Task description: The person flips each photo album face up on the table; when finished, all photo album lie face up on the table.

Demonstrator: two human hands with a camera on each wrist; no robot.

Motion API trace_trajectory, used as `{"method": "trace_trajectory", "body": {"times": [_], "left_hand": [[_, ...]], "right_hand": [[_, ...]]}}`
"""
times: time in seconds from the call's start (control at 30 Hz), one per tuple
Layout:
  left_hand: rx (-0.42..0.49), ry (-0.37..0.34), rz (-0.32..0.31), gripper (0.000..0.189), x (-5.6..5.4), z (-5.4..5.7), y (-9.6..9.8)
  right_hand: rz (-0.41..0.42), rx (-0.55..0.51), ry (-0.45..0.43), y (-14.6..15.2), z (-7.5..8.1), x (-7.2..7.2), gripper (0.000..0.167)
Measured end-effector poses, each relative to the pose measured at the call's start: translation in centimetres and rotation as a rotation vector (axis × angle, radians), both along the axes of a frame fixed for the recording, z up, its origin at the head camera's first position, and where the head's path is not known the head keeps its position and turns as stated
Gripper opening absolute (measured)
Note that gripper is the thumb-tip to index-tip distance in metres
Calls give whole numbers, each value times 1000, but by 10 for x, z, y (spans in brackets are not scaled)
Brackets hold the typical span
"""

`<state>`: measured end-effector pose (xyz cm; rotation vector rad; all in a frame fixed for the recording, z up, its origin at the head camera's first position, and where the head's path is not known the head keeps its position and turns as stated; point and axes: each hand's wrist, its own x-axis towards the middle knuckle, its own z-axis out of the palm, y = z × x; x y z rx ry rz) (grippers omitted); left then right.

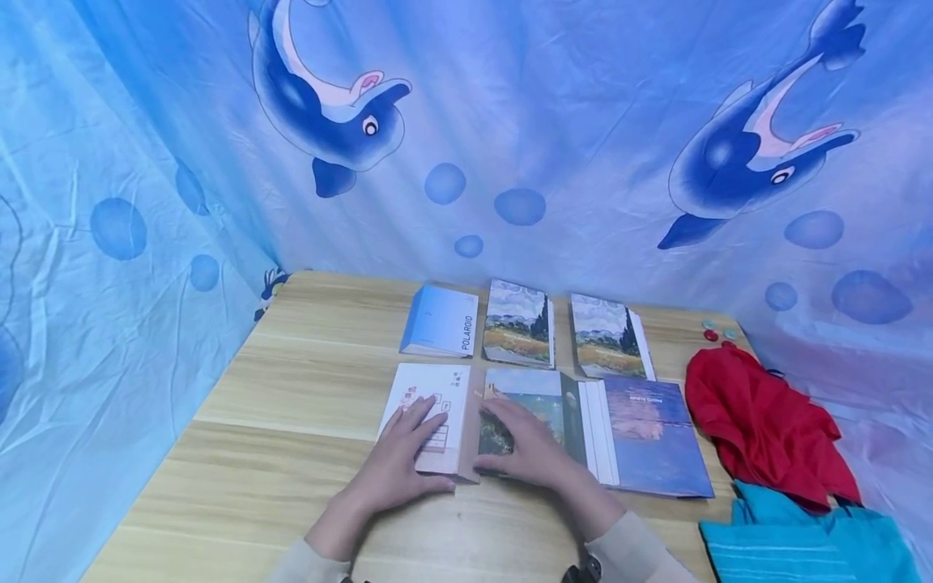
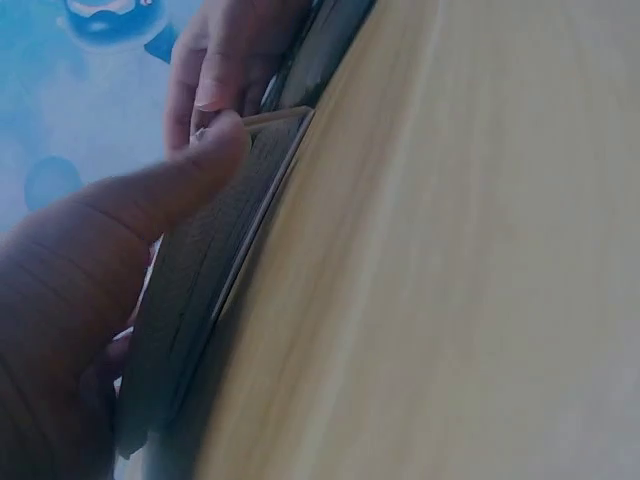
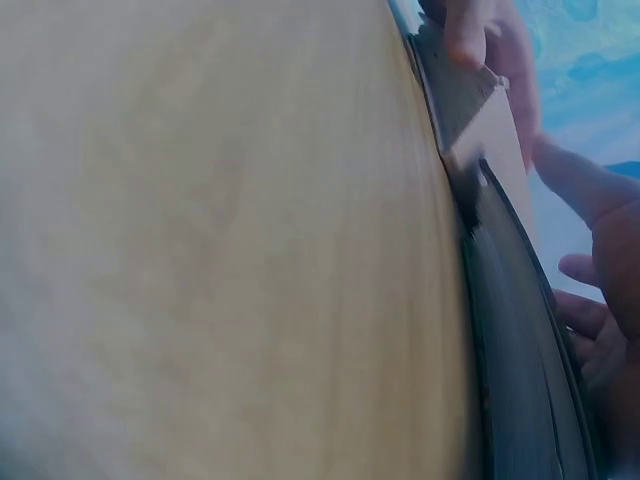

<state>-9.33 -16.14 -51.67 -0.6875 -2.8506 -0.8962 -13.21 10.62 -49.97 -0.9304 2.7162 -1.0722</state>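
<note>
A white photo album with a pinkish spine lies front left, with my left hand resting on its cover, fingers spread. In the left wrist view, the left thumb lies along the album's near edge. To its right is an album with a green landscape cover. My right hand rests across that landscape cover, its fingers loosely bent. The right thumb reaches left to the white album's spine. Both albums lie flat, side by side.
Right of these lies a purple-blue photo album. Behind stand in a row a blue POLAROID album and two albums with wheat-field covers. Red cloth and teal cloth lie right, small red and teal discs behind them.
</note>
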Motion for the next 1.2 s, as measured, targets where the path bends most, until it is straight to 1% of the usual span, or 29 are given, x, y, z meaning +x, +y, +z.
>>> {"method": "trace_trajectory", "body": {"times": [0.13,0.23,0.33,0.73,0.87,1.07,1.2], "left_hand": [[-38,37,16,101,1,-2,1],[-64,54,15,99,1,-4,2],[-68,67,14,98,1,-5,3],[-82,64,50,91,5,-7,5],[-54,65,68,89,7,-7,4],[53,66,107,86,11,-7,-1],[110,59,120,83,13,-6,-4]], "right_hand": [[15,25,30,-1,-3,0,94],[13,32,39,-2,-4,1,95],[12,36,38,-2,-5,1,96],[12,73,53,-3,-5,2,97],[10,63,54,-4,-3,3,98],[9,44,28,-6,-2,3,99],[34,48,-4,-6,0,2,110]]}}
